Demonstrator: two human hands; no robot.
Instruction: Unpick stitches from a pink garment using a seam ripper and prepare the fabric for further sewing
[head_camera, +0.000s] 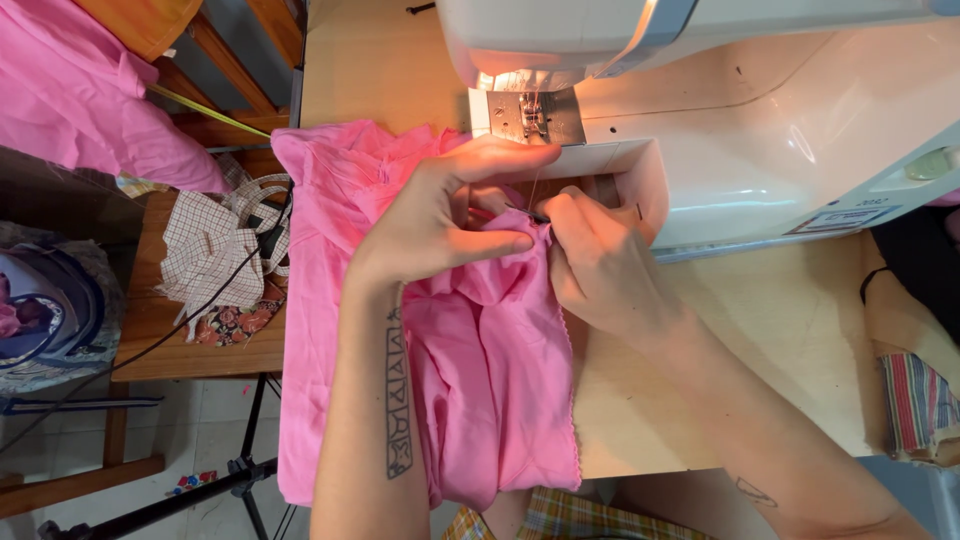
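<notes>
Fabric (480, 370), pink, bunched on table (700, 330) just before sewing machine (720, 110), tail hanging off near edge. Left hand (440, 215) pinches fold, keeping it taut for access. Right hand (590, 255) closed on thin dark tool (525, 212), tip at seam; thread runs up toward needle plate (530, 115).

both hands (440, 215) (590, 260) pinch pink fabric (490, 370) beside sewing machine (740, 120).

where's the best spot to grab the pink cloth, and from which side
Probably the bunched fold of the pink cloth just before the needle plate, pinched from above, where left hand and right hand meet. The rest hangs limp off the table.
</notes>
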